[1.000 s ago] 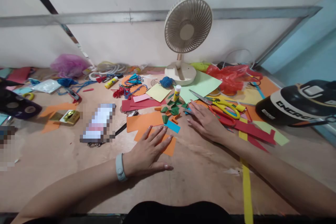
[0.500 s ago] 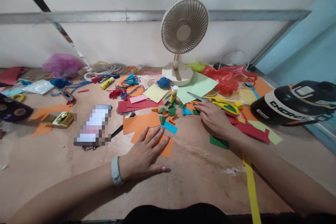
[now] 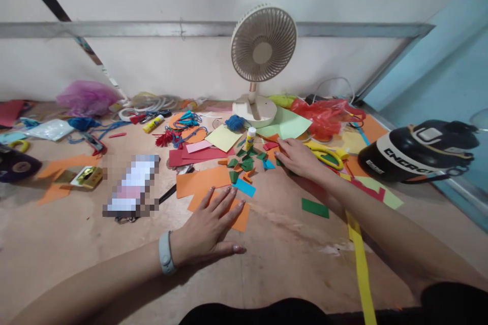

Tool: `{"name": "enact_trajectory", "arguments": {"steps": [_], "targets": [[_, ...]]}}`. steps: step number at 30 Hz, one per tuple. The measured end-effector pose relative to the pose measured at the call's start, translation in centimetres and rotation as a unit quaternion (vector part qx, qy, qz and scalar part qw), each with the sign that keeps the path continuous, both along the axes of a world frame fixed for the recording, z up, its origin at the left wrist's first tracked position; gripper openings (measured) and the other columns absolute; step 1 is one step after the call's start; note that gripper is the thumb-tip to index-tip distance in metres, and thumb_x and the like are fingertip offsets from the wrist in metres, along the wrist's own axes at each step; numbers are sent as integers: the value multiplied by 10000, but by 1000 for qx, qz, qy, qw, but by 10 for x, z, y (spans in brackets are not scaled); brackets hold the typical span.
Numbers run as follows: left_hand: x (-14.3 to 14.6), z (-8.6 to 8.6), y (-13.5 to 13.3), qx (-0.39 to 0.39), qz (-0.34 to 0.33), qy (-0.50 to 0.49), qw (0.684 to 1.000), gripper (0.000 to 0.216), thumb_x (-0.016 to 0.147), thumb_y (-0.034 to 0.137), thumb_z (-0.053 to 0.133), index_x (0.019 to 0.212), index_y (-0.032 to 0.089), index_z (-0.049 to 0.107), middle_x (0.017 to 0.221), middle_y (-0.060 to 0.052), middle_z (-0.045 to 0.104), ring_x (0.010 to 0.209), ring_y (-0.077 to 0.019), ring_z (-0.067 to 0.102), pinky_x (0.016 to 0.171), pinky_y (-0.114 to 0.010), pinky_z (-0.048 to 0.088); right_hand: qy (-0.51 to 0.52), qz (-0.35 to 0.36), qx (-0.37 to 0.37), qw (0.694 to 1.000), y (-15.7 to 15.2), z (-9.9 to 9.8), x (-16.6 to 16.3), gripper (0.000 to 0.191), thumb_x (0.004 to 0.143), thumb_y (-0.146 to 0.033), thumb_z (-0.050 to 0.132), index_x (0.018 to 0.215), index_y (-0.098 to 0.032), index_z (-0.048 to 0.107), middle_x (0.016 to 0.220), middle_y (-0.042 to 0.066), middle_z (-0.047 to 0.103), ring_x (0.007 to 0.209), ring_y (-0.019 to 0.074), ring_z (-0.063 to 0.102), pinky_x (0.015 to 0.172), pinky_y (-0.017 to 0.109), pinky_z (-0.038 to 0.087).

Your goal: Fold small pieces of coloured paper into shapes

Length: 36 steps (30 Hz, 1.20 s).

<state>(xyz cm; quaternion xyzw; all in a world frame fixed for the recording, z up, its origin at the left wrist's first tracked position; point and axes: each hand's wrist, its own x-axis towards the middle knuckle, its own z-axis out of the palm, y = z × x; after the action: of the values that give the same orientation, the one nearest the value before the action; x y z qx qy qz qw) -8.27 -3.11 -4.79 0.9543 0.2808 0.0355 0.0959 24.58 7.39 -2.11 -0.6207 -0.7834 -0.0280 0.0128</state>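
My left hand lies flat, palm down and fingers spread, on an orange paper sheet. My right hand reaches forward with its fingers stretched out over the table, beside small folded green paper pieces. A small red paper piece is right at its fingertips; I cannot make out whether they touch it. Yellow-handled scissors are beyond the right wrist, their blades hidden. An upright glue stick stands behind the green pieces. Close to them are a blue paper strip and a blue piece.
A white fan stands at the back. On the right lies a black bottle; a phone is on the left. A green rectangle and a yellow strip lie by my right forearm. Yarn, tassels and plastic bags line the back.
My right hand has slid forward and left, away from the scissors' visible blades, which no longer show. The red piece by its fingertips has come into view. My left hand stays flat.
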Motion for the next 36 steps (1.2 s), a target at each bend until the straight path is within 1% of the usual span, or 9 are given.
{"name": "enact_trajectory", "arguments": {"steps": [4, 9, 13, 16, 19, 22, 25, 30, 36], "targets": [[1, 1, 0, -8, 0, 2, 1000, 923, 892, 800, 321, 1579, 189, 242, 1628, -178, 204, 1526, -354, 154, 1223, -601, 87, -16, -12, 9, 1000, 6, -1, -9, 508, 1004, -406, 351, 1362, -135, 589, 1163, 209, 623, 1070, 341, 585, 912, 440, 458], [0, 2, 1, -16, 4, 0, 1000, 921, 892, 800, 326, 1581, 196, 237, 1629, -170, 216, 1526, -352, 156, 1229, -587, 68, -32, 22, 55, 998, -15, -13, -19, 476, 1012, -477, 367, 1373, -272, 601, 1367, 170, 556, 1240, 384, 497, 997, 561, 405], [2, 1, -1, -20, 6, -21, 1000, 916, 886, 799, 353, 1578, 210, 245, 1632, -166, 213, 1525, -353, 162, 1232, -582, 55, 58, 96, 113, 987, -44, -11, -27, 407, 997, -380, 429, 1262, -194, 677, 1451, 178, 516, 1343, 390, 424, 1089, 614, 343], [4, 4, -5, -24, 14, -32, 999, 912, 882, 803, 357, 1581, 229, 238, 1635, -152, 210, 1523, -354, 169, 1232, -580, 77, 149, 213, 86, 962, -70, -5, -45, 399, 990, -338, 465, 1333, -205, 618, 1383, 153, 587, 1293, 331, 506, 1056, 555, 443], [1, 15, -1, -26, 30, -34, 999, 861, 906, 773, 363, 1567, 230, 275, 1617, -134, 280, 1500, -332, 258, 1223, -542, 194, 202, 313, 71, 925, -92, -4, -63, 372, 977, -318, 527, 1297, -159, 629, 1296, 168, 646, 1195, 290, 596, 1006, 484, 512], [-11, 31, 24, 14, 99, -53, 994, 556, 1026, 540, 340, 1448, 204, 473, 1474, -121, 517, 1358, -265, 495, 1157, -454, 361, 215, 376, 86, 897, -101, -9, -72, 376, 957, -318, 567, 1272, -127, 639, 1254, 178, 679, 1137, 293, 639, 989, 474, 527], [-23, 38, 67, 52, 193, -35, 979, 584, 1019, 522, 387, 1433, 118, 470, 1465, -163, 519, 1348, -280, 506, 1114, -430, 410, 209, 431, 53, 876, -102, -17, -73, 496, 967, -367, 558, 1392, -111, 545, 1384, 191, 605, 1284, 297, 566, 1036, 468, 502], [-20, 19, 121, 19, 112, 48, 992, 616, 1021, 472, 421, 1532, 140, 331, 1604, -123, 310, 1517, -250, 233, 1235, -435, 215, 163, 461, -33, 872, -102, -24, -73, 704, 981, -487, 521, 1557, -141, 312, 1539, 171, 422, 1448, 288, 375, 1143, 497, 399], [-12, 1, 127, 41, 140, 52, 988, 574, 1039, 446, 352, 1526, 142, 346, 1606, -113, 304, 1510, -225, 258, 1249, -458, 158, 169, 449, -36, 877, -106, -25, -75, 653, 1002, -450, 499, 1548, -137, 327, 1515, 149, 455, 1426, 264, 410, 1172, 485, 370]]}}
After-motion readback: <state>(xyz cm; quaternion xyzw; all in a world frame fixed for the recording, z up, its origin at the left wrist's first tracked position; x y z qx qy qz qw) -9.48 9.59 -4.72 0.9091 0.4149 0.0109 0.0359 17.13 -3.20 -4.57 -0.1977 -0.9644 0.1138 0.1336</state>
